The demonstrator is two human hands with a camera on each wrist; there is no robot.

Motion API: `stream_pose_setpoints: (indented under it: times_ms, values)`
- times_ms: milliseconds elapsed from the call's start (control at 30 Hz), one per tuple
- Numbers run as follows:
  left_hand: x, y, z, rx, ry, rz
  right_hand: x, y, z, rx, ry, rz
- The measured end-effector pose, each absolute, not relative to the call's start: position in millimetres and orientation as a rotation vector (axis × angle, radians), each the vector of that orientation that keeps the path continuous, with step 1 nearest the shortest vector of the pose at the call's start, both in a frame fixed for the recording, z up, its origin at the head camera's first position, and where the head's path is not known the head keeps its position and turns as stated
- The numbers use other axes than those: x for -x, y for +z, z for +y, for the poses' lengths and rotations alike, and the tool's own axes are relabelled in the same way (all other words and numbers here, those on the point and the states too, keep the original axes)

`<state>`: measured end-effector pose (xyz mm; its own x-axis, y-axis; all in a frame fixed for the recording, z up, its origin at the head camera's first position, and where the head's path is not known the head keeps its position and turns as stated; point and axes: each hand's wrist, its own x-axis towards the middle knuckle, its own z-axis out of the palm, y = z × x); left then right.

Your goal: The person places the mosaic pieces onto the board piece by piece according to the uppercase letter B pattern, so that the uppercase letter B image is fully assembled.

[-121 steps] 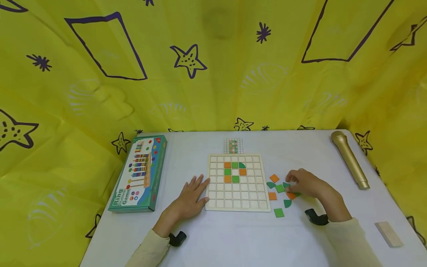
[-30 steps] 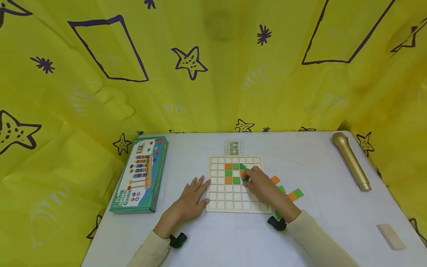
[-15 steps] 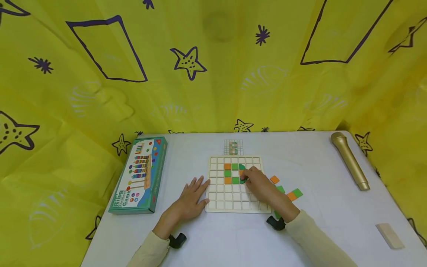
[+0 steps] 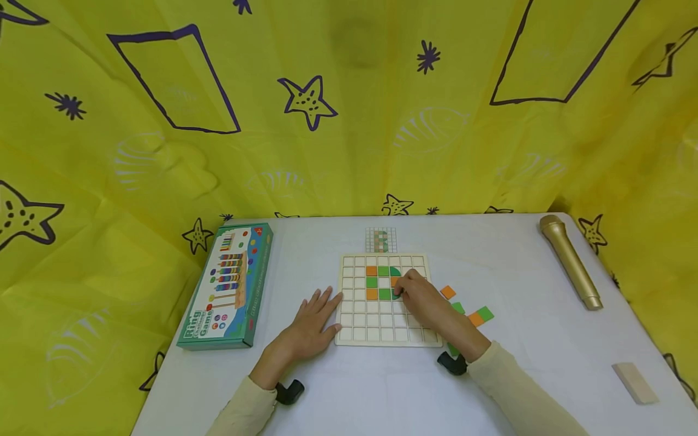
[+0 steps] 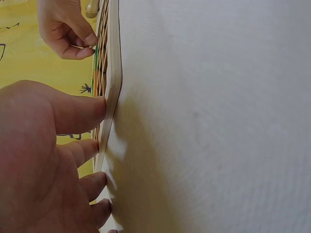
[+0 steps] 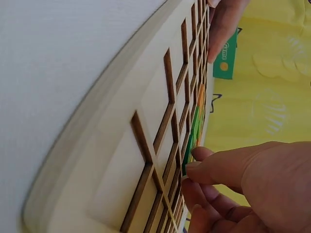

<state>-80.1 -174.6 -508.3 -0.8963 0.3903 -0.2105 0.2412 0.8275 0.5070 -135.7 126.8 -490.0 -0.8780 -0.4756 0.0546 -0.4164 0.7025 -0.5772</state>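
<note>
A pale wooden grid board lies flat, with orange and green square tiles set in its upper middle cells. My right hand bends over the board, thumb and fingers pinching a dark green quarter-round tile at the cell right of the lower green square. In the right wrist view the fingertips sit right at that tile's edge. My left hand lies spread on the table, fingertips and thumb touching the board's left edge. Another dark green quarter-round tile fills the row's top right cell.
Loose tiles lie right of the board, among them an orange one and a green one, some under my right forearm. A small pattern card is behind the board. Around stand a game box, gold microphone and wooden block.
From the loose tiles on the right, my right hand has come over the board with a dark green quarter-round tile, which has lowered into line with its row. The left hand has stayed put.
</note>
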Motion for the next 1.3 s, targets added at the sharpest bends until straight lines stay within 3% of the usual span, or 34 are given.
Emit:
stream_pose_setpoints:
  times_ms: [300, 633, 967, 1300]
  values:
    - [79.6, -506.3, -174.1, -0.479, 0.682, 2.705, 141.6, -473.0, 154.1, 0.544, -0.855, 2.789]
    - [80.0, -503.3, -173.8, -0.471, 0.682, 2.701, 138.5, -439.6, 225.7, 0.305, -0.534, 2.602]
    - [79.4, -504.0, -173.8, -0.480, 0.688, 2.693, 132.5, -452.0, 290.3, 0.197, -0.542, 2.601]
    - [78.9, -500.8, -173.7, -0.486, 0.690, 2.690, 131.0, -461.8, 301.0, 0.153, -0.651, 2.654]
